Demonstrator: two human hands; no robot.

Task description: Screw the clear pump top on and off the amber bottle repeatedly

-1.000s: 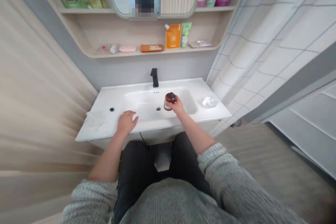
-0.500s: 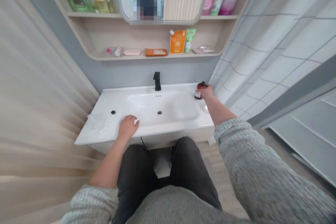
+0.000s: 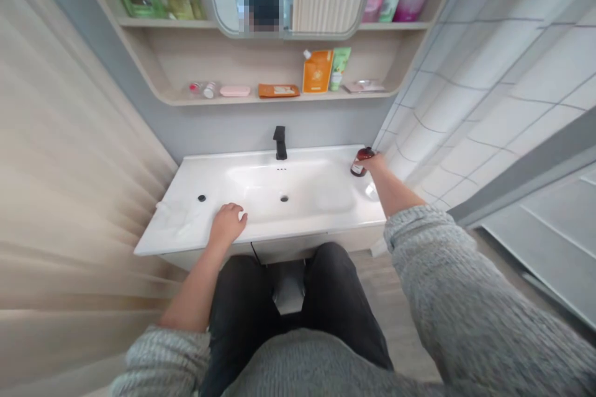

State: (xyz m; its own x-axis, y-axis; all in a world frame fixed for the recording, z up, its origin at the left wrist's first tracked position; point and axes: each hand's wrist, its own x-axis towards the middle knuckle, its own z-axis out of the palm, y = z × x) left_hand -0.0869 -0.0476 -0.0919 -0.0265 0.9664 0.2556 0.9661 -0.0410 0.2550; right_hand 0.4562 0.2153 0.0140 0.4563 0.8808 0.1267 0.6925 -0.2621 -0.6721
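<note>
My right hand (image 3: 376, 164) is shut on a dark amber bottle with a dark cap (image 3: 362, 162), at the back right corner of the white ceramic washbasin (image 3: 186, 229). The bottle's base is near the counter, but I cannot tell whether it touches. My left hand (image 3: 227, 224) lies open on the basin's front rim, left of the drain (image 3: 284, 198), holding nothing. A black faucet (image 3: 280, 142) stands at the back centre, well away from both hands.
A clear crumpled item (image 3: 371, 191) lies partly hidden behind my right wrist. Above the basin, a shelf (image 3: 279, 97) holds an orange pouch (image 3: 318, 71), a green tube (image 3: 339, 68) and small toiletries. White tiles (image 3: 465, 124) rise on the right; a wood-toned panel (image 3: 79, 167) stands left.
Since the oldest frame, my right hand has carried the amber bottle from over the basin to the back right corner. Over the last half second it has barely moved. My left hand stays put.
</note>
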